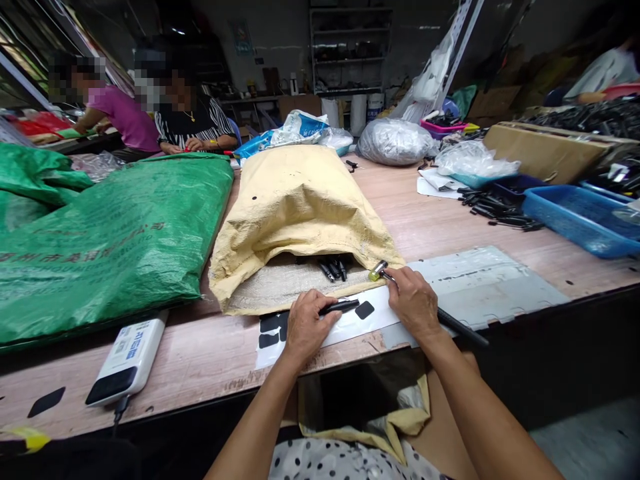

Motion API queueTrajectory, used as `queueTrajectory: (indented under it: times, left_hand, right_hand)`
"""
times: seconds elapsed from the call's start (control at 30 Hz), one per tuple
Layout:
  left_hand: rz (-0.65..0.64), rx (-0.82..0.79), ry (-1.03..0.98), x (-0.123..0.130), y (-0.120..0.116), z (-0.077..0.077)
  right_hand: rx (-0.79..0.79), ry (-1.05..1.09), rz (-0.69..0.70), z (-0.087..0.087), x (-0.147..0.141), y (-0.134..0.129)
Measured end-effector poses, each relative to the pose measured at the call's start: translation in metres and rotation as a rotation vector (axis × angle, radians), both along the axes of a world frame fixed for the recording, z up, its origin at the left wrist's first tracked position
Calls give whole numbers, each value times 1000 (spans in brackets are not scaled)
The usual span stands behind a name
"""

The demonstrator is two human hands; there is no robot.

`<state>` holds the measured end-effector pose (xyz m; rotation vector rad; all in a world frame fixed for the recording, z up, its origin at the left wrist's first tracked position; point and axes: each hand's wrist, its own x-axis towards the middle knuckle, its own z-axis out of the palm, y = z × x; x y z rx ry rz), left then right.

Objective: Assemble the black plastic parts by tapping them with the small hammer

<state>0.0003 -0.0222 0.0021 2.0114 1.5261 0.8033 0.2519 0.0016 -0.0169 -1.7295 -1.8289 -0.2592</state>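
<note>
My left hand is closed around a slim black rod-like part, held low over a white sheet at the table edge. Gripped in my right hand is a small hammer with a metal and yellowish head; its black handle sticks out behind the wrist. The hammer head is by the sack's lower right corner, apart from the rod. Black stickers lie on the sheet, and a single black patch sits between my hands. Several black parts show inside the open mouth of a yellow sack.
A green sack and a white power bank with a cable lie left. Blue tray and piled black parts stand right. Below the table edge, an open yellow bag rests at my lap. Co-workers sit across the table.
</note>
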Motion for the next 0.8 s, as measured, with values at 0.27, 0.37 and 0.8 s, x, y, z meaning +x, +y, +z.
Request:
queueTrajectory:
  times: [0.27, 0.37, 0.8]
  left_hand:
    - [-8, 9, 16, 0, 1, -2]
    - [-18, 18, 39, 0, 0, 0]
    - [-353, -593, 127, 8, -107, -27]
  right_hand:
    - [9, -28, 0, 0, -1, -1]
    - [-1, -24, -9, -1, -1, -2]
    - [-16, -12, -5, 0, -1, -3]
